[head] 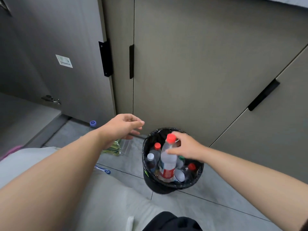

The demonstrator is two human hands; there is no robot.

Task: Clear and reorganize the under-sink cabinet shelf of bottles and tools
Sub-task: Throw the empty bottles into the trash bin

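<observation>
One bottle [167,161], upright in bin [160,189], pinched by right hand [186,147]; left hand [123,126] relaxed

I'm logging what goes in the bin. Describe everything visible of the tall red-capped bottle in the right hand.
The tall bottle is clear, thin-looking plastic with a red screw cap and a red label band low on its body. It stands nearly upright, leaning slightly, its lower part inside the black-lined bin among smaller bottles. The right hand grips it at the shoulder, just below the cap. Whether it holds liquid cannot be told.
</observation>
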